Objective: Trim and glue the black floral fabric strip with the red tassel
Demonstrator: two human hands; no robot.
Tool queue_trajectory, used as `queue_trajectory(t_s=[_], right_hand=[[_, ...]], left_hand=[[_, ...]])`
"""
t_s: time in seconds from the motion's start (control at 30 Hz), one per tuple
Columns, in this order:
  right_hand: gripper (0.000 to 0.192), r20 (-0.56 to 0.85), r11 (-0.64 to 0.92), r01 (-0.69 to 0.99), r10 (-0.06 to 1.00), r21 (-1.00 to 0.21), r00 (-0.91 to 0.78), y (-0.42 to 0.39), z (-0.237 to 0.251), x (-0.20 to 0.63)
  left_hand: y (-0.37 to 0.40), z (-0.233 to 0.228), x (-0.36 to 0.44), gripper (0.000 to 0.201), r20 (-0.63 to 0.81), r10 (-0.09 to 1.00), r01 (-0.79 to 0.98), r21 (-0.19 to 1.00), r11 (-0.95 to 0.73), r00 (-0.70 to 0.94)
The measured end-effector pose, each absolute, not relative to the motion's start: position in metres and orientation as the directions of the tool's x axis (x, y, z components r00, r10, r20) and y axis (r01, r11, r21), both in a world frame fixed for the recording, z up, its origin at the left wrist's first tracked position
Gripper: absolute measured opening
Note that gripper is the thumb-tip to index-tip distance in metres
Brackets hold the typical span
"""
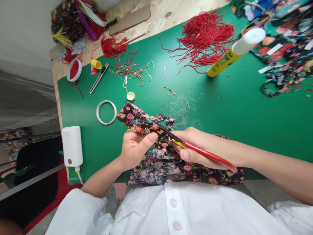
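Note:
My left hand (137, 147) pinches a dark floral fabric piece (139, 120), thumb on top, its far end pointing up and left. In my right hand (195, 147) is a pair of scissors (202, 152) with red handles; the dark blades lie along the right edge of the fabric piece. Thin fabric trimmings (167, 120) lie just beyond the blades. Below both hands, a larger heap of dark floral fabric (156, 166) rests at the table's near edge against the white shirt. My right fingers are partly hidden behind the scissors.
On the green table (244, 114) stand a yellow glue bottle (221, 62) and a white power bank (72, 147). Around them lie a white ring (106, 112), a utility knife (99, 79), red tassel threads (205, 36) and floral fabric pieces (290, 49).

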State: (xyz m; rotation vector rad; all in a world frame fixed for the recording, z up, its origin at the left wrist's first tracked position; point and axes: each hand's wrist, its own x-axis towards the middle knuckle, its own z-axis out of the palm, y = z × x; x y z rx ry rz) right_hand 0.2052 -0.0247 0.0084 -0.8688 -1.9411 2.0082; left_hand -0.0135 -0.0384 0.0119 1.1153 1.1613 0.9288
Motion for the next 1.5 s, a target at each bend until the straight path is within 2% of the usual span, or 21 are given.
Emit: queue_trajectory(t_s=[0.1,0.33,0.7,0.93,1.1,1.2,1.33,1.4,1.5], right_hand=[[0.078,-0.293,-0.113,0.277,0.534,-0.954,-0.793,-0.024,0.013,0.203],[0.082,-0.335,-0.082,0.352,0.559,-0.933,-0.758,-0.021,0.021,0.2],[0.086,-0.348,-0.036,0.397,0.557,-0.917,-0.754,-0.02,0.018,0.199],[0.081,-0.339,-0.05,0.382,0.577,-0.923,-0.743,-0.02,0.018,0.197],[0.08,-0.329,-0.038,0.382,0.591,-0.923,-0.736,-0.021,0.016,0.197],[0.079,-0.315,-0.018,0.378,0.588,-0.926,-0.745,-0.021,0.015,0.197],[0.079,-0.294,0.005,0.367,0.589,-0.93,-0.753,-0.021,0.014,0.198],[0.078,-0.288,-0.004,0.353,0.588,-0.936,-0.756,-0.02,0.013,0.199],[0.077,-0.291,-0.03,0.336,0.576,-0.941,-0.764,-0.02,0.012,0.202]], left_hand=[[-0.039,0.01,-0.012,0.021,-0.174,0.947,-0.056,0.979,0.196,0.269],[-0.042,0.005,-0.01,0.015,-0.151,0.947,-0.082,0.98,0.181,0.284],[-0.046,0.005,-0.008,0.023,-0.227,0.931,-0.055,0.966,0.252,0.286],[-0.045,0.006,-0.006,0.035,-0.267,0.911,-0.026,0.957,0.289,0.314],[-0.044,0.006,-0.005,0.033,-0.276,0.906,-0.044,0.951,0.306,0.321],[-0.044,0.007,-0.006,0.033,-0.286,0.913,-0.016,0.953,0.303,0.292],[-0.042,0.012,-0.003,0.027,-0.188,0.959,0.027,0.982,0.187,0.214],[-0.042,0.015,0.0,0.027,-0.142,0.978,0.014,0.99,0.141,0.151],[-0.04,0.019,0.0,0.036,-0.145,0.988,-0.063,0.987,0.148,0.06]])
